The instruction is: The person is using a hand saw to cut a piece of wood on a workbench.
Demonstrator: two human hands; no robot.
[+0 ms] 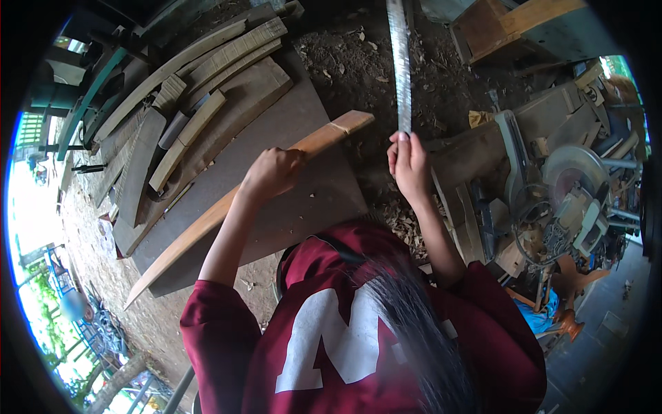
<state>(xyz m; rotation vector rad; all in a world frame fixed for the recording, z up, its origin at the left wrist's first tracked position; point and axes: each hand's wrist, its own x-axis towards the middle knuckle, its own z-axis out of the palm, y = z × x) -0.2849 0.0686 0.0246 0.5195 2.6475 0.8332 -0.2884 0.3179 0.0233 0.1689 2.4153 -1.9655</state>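
A long, curved wooden piece [321,140] slants across the dark flat board surface [324,190], its far end notched or lined near the tip. My left hand [272,174] is closed over it from above, around the upper half. In my right hand [411,165] is the near end of a long, shiny metal strip [400,65], held upright in a closed grip. The strip runs up past the top edge of the view and stands apart from the wood. Whether it is a ruler or a blade, I cannot tell.
Several curved wooden pieces [252,86] are stacked on the left of the dark surface. At the right stands a machine with a round disc [576,176], among wood offcuts and cables. A wooden box-like piece [514,27] is at the far right, above leaf-strewn soil [345,52].
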